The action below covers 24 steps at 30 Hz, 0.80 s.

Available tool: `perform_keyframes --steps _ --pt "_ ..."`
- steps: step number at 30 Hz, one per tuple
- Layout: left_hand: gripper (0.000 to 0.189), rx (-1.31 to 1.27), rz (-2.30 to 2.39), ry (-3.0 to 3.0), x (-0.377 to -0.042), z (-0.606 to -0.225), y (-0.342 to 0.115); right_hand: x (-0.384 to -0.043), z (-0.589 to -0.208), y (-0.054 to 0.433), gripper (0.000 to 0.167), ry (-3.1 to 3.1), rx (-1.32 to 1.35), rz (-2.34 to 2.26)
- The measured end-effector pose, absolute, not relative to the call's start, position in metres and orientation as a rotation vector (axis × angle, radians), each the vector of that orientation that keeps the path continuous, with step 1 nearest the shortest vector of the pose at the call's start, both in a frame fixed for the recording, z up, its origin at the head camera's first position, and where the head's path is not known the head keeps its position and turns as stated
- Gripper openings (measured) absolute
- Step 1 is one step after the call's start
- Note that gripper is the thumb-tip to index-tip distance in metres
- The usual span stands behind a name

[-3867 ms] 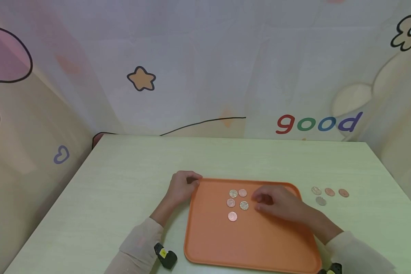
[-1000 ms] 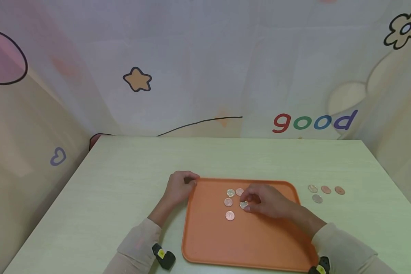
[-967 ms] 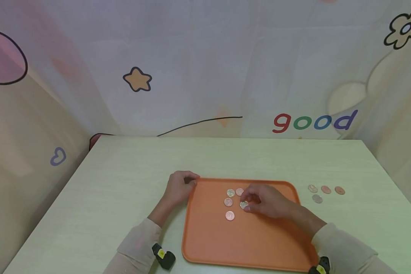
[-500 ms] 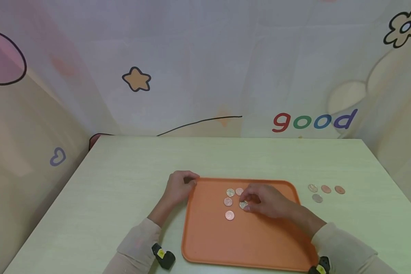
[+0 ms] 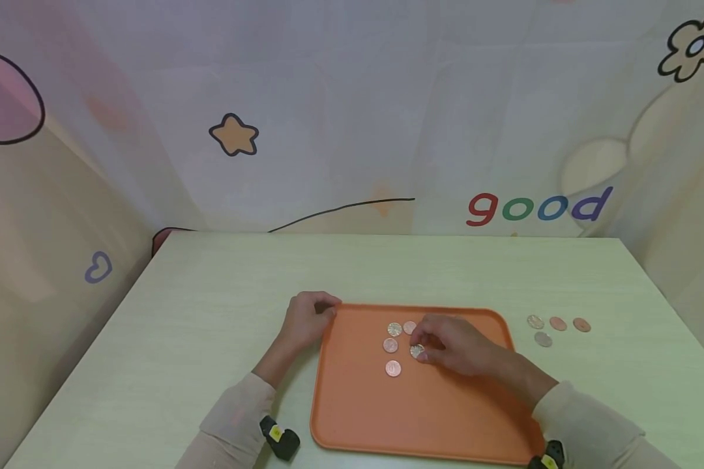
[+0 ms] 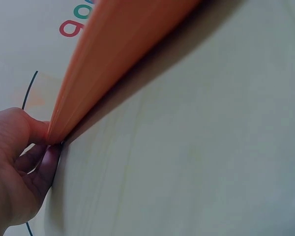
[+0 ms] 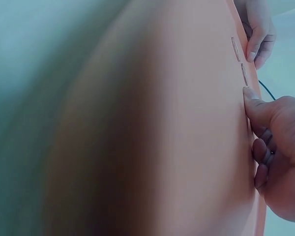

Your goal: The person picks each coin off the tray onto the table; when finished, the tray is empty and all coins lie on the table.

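Note:
My left hand (image 5: 309,318) pinches the far left corner of an orange tray (image 5: 434,417). In the left wrist view, its thumb and fingers meet at that corner. Over the tray, my right hand (image 5: 460,344) holds a silvery coin (image 5: 416,351) between thumb and fingertips, partly covering it; the coin is at the tray's surface. Lying beside it on the tray are another silvery coin (image 5: 394,329) and three pinkish coins: one at the back (image 5: 409,327), one in the middle (image 5: 390,346) and one nearer the front (image 5: 393,369).
Right of the tray, several more coins lie on the pale table (image 5: 240,273): two silvery ones, at the back (image 5: 536,322) and front (image 5: 543,339), and two coppery ones, inner (image 5: 558,324) and outer (image 5: 582,325). A printed cloth (image 5: 340,117) hangs behind the table.
Compared with the oldest frame, my right hand has come leftward and its fingertips have closed on the silvery coin. Over the last second it barely moves. My left hand stays at the tray's corner.

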<state>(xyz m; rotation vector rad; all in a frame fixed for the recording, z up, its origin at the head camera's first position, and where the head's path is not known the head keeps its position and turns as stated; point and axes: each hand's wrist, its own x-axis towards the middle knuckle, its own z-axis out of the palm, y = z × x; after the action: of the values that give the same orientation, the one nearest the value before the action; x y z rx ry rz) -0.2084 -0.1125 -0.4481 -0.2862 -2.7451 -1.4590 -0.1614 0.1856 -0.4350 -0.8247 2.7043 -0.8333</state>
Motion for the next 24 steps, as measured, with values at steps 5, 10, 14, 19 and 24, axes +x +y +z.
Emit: perform_keyframes --steps 5,10,14,19,24 --pt "0.018 -0.277 -1.464 -2.751 -0.2088 -0.4482 -0.1122 -0.16 -0.4352 0.1853 0.015 2.723 -0.83 -0.805" --pt "0.018 -0.281 -1.464 -2.751 -0.2093 -0.4493 -0.1124 -0.1591 -0.4358 0.1858 0.014 2.731 -0.824 -0.807" --pt "0.018 -0.295 -1.464 -2.747 -0.2095 -0.449 -0.1126 -0.1595 -0.4359 0.1871 0.019 2.709 -0.783 -0.83" --pt "0.017 -0.298 -1.461 -2.749 -0.2099 -0.4485 -0.1131 -0.16 -0.4347 0.1866 0.017 2.687 -0.745 -0.84" --pt "0.017 -0.293 -1.463 -2.747 -0.2093 -0.4492 -0.1132 -0.1605 -0.4354 0.1852 0.016 2.7 -0.746 -0.791"
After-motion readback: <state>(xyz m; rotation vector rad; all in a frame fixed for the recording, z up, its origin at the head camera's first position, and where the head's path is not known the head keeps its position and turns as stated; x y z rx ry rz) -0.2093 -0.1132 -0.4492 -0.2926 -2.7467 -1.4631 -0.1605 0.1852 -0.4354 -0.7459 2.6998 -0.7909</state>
